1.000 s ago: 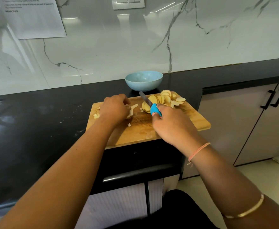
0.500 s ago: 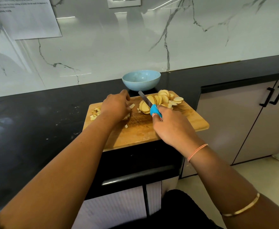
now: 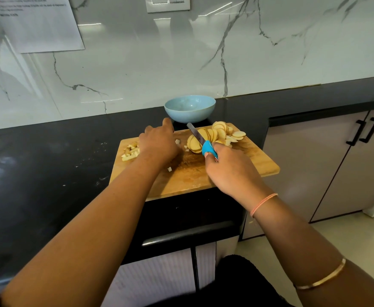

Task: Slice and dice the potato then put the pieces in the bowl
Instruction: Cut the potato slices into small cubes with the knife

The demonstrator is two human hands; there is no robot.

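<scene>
**Step in hand: dicing.** Slicing looks complete, as no whole potato shows. The potato slices (image 3: 217, 135) lie in an overlapping row on the far right part of the wooden cutting board (image 3: 203, 176). A small heap of diced pieces (image 3: 130, 151) lies at the board's left edge. A few stray cubes lie near its middle.

**Right hand** (image 3: 230, 171): over the near right part of the board, fingers clenched round the blue handle of the knife (image 3: 196, 135). The blade points toward the board's far edge and lies against the left end of the slice row. Whether the edge touches the board cannot be told.

**Left hand** (image 3: 159, 144): over the board's left-centre, back uppermost, between the heap and the slice row. The fingers bend down toward the board. What lies beneath them is hidden, so its grasp cannot be told.

**Bowl** (image 3: 189, 108): light blue, on the black countertop (image 3: 48, 162) just beyond the board's far edge. No pieces show in the visible part of its interior.

**Next move (judgement):** Most slices remain uncut. Separate a few from the left end of the row and steady them with the left fingertips kept clear of the blade. Cut them into strips, then across. Transfer to the bowl comes later.
</scene>
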